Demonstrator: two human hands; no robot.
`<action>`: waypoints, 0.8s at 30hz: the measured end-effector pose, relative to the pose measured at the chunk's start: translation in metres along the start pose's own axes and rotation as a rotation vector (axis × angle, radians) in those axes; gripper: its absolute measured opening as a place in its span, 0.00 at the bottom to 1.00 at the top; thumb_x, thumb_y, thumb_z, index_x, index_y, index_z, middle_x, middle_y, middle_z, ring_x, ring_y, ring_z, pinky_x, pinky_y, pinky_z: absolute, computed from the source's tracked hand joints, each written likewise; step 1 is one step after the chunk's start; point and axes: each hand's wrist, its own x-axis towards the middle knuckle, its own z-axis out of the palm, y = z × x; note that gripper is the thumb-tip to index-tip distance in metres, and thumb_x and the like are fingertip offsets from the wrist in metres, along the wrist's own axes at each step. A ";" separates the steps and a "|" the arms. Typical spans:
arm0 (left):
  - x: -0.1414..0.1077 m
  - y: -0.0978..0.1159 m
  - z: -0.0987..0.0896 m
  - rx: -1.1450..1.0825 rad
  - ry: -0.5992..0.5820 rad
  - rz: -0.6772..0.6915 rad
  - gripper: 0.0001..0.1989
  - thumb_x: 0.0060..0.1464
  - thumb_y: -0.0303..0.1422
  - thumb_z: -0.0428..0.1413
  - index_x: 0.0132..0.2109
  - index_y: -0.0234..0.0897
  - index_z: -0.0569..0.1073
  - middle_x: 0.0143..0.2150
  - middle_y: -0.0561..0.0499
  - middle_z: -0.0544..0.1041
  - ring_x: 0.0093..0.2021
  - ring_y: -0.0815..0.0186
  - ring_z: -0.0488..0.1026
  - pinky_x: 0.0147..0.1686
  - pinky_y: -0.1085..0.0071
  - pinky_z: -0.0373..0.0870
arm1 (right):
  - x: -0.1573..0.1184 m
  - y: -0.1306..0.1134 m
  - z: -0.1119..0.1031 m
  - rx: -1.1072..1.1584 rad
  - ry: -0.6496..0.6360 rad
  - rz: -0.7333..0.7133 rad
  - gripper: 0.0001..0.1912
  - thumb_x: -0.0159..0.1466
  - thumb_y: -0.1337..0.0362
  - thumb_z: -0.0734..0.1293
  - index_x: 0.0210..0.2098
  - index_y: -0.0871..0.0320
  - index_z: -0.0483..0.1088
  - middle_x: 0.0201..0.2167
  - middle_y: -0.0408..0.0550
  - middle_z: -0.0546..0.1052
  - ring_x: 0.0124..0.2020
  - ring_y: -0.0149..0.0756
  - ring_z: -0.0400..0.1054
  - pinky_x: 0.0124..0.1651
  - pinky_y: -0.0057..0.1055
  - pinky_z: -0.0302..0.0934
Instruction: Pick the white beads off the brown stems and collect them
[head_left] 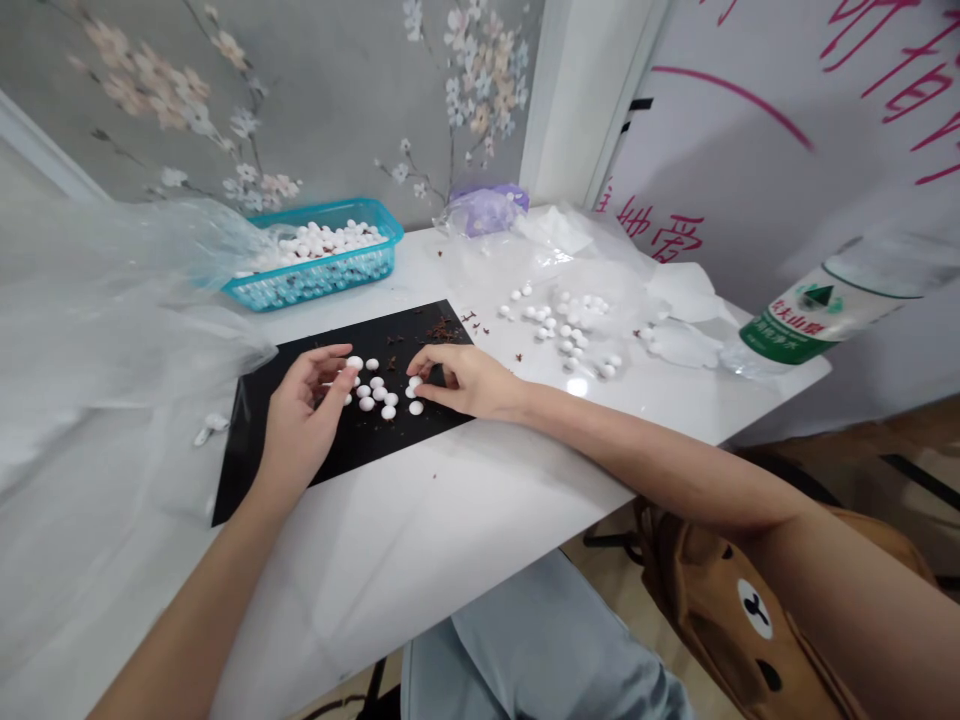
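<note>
A black mat [277, 440] lies on the white table, with several small white balls [379, 394] in its middle and brown bits [442, 330] near its upper right corner. My left hand [307, 415] is over the mat's left part, thumb and fingers curled round a white ball [355, 364] at their tips. From the right, my right hand [469, 382] reaches onto the mat, its thumb and index finger closed at a white ball [414, 384]. Another ball [416, 408] lies just below those fingertips.
A blue basket [315, 280] full of white balls stands at the back. Clear plastic [112, 340] covers the left side. More balls [570, 335], plastic bags [540, 245] and a large bottle [802, 310] are on the right. A brown bag [720, 580] hangs below the table edge.
</note>
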 end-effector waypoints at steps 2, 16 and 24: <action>0.000 -0.001 0.000 -0.047 -0.002 -0.052 0.17 0.51 0.42 0.55 0.46 0.40 0.73 0.40 0.50 0.76 0.37 0.67 0.72 0.39 0.72 0.68 | 0.000 -0.001 0.002 -0.021 0.003 -0.027 0.09 0.60 0.64 0.64 0.38 0.61 0.69 0.34 0.44 0.71 0.22 0.23 0.57 0.30 0.24 0.55; -0.002 0.001 -0.001 0.032 0.004 -0.054 0.14 0.50 0.44 0.55 0.40 0.40 0.74 0.36 0.52 0.76 0.37 0.66 0.71 0.40 0.71 0.66 | -0.006 0.002 -0.111 -0.321 -0.050 0.327 0.02 0.51 0.69 0.69 0.26 0.60 0.73 0.25 0.44 0.73 0.24 0.27 0.63 0.30 0.27 0.57; -0.003 0.002 -0.001 0.024 0.018 -0.062 0.13 0.50 0.43 0.56 0.39 0.41 0.74 0.36 0.52 0.76 0.37 0.66 0.72 0.39 0.72 0.67 | -0.012 0.010 -0.106 -0.406 -0.315 0.659 0.02 0.48 0.72 0.69 0.21 0.60 0.71 0.19 0.45 0.71 0.15 0.28 0.60 0.20 0.29 0.55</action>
